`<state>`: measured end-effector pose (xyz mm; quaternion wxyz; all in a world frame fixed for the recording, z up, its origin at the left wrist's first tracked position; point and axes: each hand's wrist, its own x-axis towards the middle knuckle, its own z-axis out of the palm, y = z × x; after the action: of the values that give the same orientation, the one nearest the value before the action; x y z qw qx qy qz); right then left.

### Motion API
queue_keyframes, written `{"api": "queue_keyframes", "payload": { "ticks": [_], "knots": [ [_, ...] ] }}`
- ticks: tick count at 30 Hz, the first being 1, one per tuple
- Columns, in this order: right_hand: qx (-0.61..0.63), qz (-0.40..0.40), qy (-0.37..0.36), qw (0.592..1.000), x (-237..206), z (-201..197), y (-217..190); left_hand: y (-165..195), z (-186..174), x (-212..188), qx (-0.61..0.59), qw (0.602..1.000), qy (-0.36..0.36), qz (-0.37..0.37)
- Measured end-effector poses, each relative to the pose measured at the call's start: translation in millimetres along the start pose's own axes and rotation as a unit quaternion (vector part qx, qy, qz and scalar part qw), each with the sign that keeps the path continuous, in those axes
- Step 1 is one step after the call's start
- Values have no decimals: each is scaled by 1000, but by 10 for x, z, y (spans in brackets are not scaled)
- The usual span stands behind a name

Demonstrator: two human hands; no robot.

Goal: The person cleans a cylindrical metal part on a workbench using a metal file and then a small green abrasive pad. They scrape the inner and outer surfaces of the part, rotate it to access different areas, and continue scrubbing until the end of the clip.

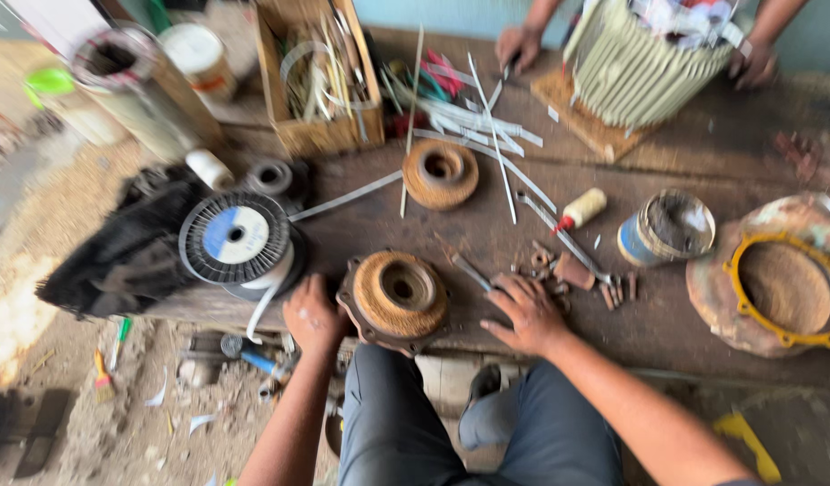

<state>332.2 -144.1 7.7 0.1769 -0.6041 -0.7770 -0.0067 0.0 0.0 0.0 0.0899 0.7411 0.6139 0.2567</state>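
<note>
Rusty motor end cover [397, 295] at tabletop [703, 171] edge, gripped at its left rim by left hand [312, 315]; right hand [528, 313] open, flat, holding nothing, beside small metal parts [577, 274]

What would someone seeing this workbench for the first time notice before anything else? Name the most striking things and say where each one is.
At the near edge of the bench, the left hand grips a rusty round motor end cover, while the right hand rests flat beside small rusty parts. Left of them sits a black spool with a blue and white label. At the far edge, another person's hands steady a large ribbed, pale motor housing.
</note>
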Motion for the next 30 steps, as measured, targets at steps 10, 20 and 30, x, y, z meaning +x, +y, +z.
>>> {"api": "queue_keyframes", "payload": {
  "ticks": [10, 20, 30],
  "knots": [
    [-18, 17, 8, 1000, 85, -188, -147, 111, -110, 26, 3, 1000, 12, 10],
    [-10, 3, 44, 999, 92, -189, -142, 171, -138, 47, -8, 1000, 7, 1],
    [13, 4, 46, 999, 33, -64, -47, 191, -240, 58, -349, 899, -2, -265]
  ]
}}
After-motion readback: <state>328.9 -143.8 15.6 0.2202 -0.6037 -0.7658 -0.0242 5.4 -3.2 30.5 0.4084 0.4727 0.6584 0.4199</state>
